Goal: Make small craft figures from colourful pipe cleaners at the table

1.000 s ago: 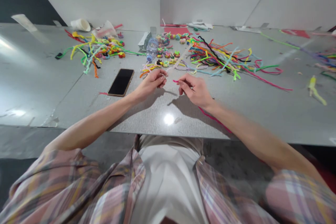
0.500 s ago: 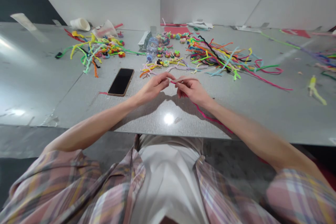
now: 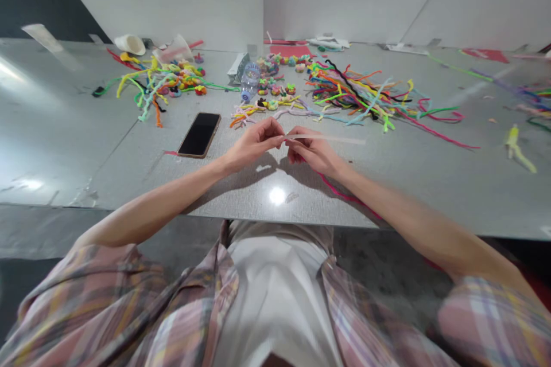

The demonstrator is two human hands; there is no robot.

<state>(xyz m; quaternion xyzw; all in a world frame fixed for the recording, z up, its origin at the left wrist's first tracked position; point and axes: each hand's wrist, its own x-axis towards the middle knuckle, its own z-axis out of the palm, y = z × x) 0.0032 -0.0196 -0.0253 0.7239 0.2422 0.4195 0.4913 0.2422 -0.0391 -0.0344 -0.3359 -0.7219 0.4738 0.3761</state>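
Note:
My left hand (image 3: pixel 262 142) is closed, its thumb and fingertips pinching the end of a pale, thin strand (image 3: pixel 338 139), blurred and likely a pipe cleaner. That strand stretches rightward above the knuckles of my right hand (image 3: pixel 313 149). My right hand is closed as well, gripping a bright pink pipe cleaner (image 3: pixel 340 192) whose long tail runs beneath my right forearm toward the table's front edge. The fingertips of both hands nearly meet just above the table, where a bit of pink shows. How the two strands join there is hidden by the fingers.
A phone (image 3: pixel 200 135) lies left of my hands. Beyond them are a plastic bottle (image 3: pixel 250 81), a large heap of pipe cleaners (image 3: pixel 357 92) and twisted colourful pieces (image 3: pixel 172 80). White cups (image 3: pixel 130 44) lie at the back left. The table's front edge (image 3: pixel 275 220) is near my body.
The pale strand has swung from a short curve over my right hand to a straight line reaching farther right. My left fingers have shifted slightly; the pink pipe cleaner's tail stays put.

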